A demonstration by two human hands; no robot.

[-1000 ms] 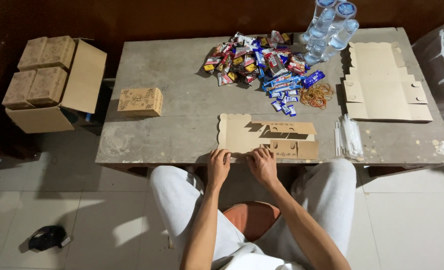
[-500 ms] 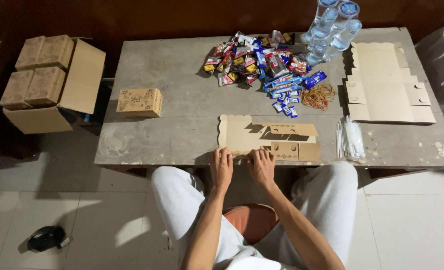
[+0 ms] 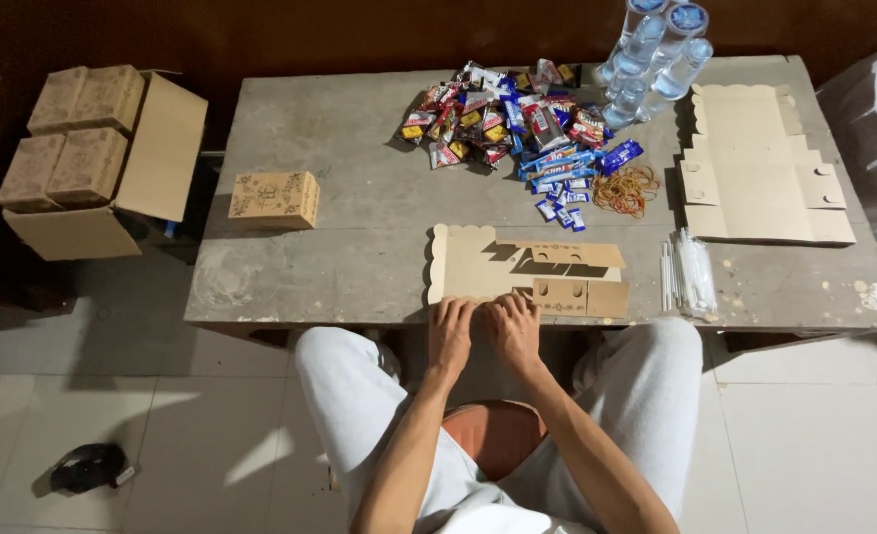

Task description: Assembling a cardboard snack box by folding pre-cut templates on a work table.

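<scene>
Hands closer together than before, left hand (image 3: 450, 331) and right hand (image 3: 514, 329) pressed flat on cardboard blank (image 3: 478, 265) near edge

The person is wearing light grey trousers, loose and creased at the knees. Both forearms are showing bare, no sleeves reaching them. The left hand (image 3: 450, 334) and right hand (image 3: 514, 331) are wearing no gloves.

table (image 3: 359, 267) | flat cardboard blank (image 3: 478, 265) | snack packets (image 3: 508, 119) | water bottles (image 3: 656, 59) | folded box (image 3: 273, 199)
</scene>
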